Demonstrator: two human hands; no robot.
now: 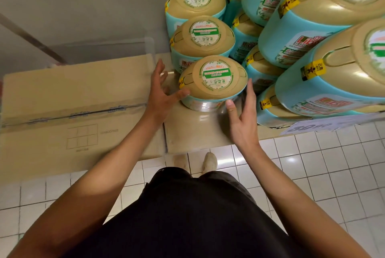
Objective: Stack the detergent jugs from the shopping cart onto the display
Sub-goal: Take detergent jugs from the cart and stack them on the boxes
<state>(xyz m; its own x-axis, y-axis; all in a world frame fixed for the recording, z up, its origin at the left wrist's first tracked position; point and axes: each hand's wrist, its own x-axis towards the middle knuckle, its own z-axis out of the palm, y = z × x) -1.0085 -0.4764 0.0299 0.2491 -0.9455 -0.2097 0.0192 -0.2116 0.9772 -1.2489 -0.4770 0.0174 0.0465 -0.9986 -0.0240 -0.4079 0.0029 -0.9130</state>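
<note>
Hands flank the nearest detergent jug [213,83] at the centre of the head view, both open with fingers spread wide. The left hand [161,91] sits at the jug's left side, its thumb tip touching the tan lid's edge, the other fingers reaching up past it. The right hand [242,118] stands just right of the jug, palm turned toward it, thumb near the base; whether it touches is unclear. This jug stands upright on a tan display platform [191,130], at the front of a row with two more jugs [201,18] behind it toward the top of the frame. A taller stack of jugs [312,49] fills the upper right. A taped cardboard box [73,101] lies at the left. White floor tiles [333,164] run across the lower right.
</note>
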